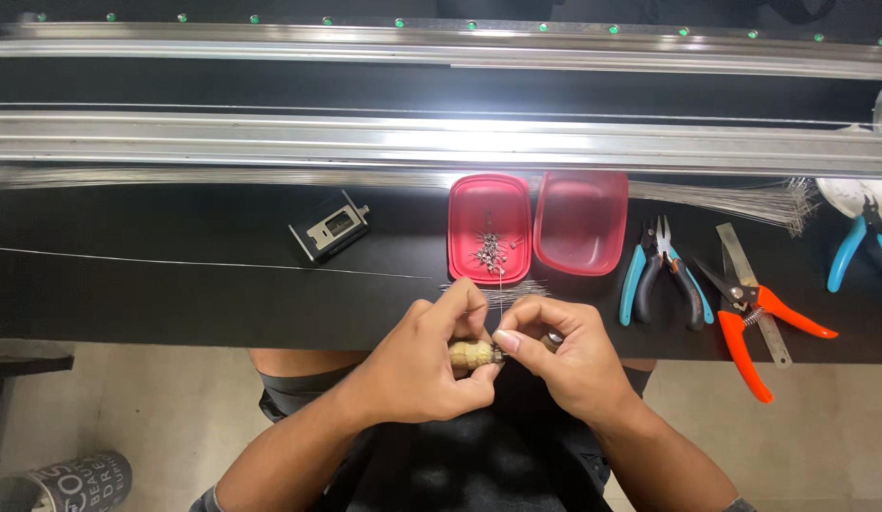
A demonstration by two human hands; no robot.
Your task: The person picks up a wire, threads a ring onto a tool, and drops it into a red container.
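My left hand [424, 365] grips a small brass-coloured tool [472, 356] with a rounded body, held just in front of the black table's near edge. My right hand [566, 356] pinches at the tool's tip with thumb and forefinger; what sits between those fingertips is too small to tell. Both hands touch each other over my lap. Just beyond them a small bunch of thin wire pieces [498, 289] lies on the table, below a red tray [489, 229] holding several tiny metal parts.
A second red tray [580, 223] lies beside the first. To the right lie blue-handled pliers [655, 270], orange-handled snips [759, 322], a steel ruler [744, 261] and more blue-handled pliers [863, 242]. A small black counter [329, 226], a long wire [204, 264] and aluminium rails [413, 140] lie further back.
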